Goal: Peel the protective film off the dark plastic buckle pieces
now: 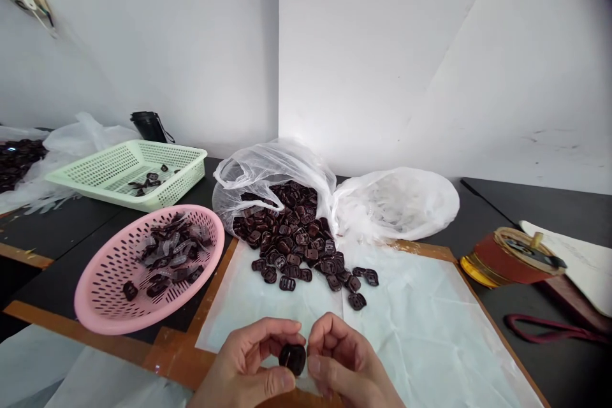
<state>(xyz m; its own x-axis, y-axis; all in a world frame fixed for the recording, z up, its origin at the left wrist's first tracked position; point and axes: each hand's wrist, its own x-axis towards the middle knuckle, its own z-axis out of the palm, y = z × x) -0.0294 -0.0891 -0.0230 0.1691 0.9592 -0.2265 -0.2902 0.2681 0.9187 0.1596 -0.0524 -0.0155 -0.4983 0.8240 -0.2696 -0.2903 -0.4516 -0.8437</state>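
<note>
My left hand (248, 363) grips a glossy dark brown buckle-like piece (292, 359) between thumb and fingers, low in the middle of the head view. Just right of it, my right hand (347, 363) has its thumb and fingers pinched together. A bit of clear film shows below its fingertips, but I cannot make out fully what it holds. Beyond both hands, a heap of similar dark pieces (291, 236) spills out of a clear plastic bag (272, 162) onto a pale sheet (406, 325).
A pink oval basket (102, 268) at left holds dark pieces with clear strips. Behind it stand a green basket (100, 169) and a black cup (149, 126). A white bag (401, 197) of clear strips lies right of the heap. A tape roll (509, 258) and notebook (574, 255) lie far right.
</note>
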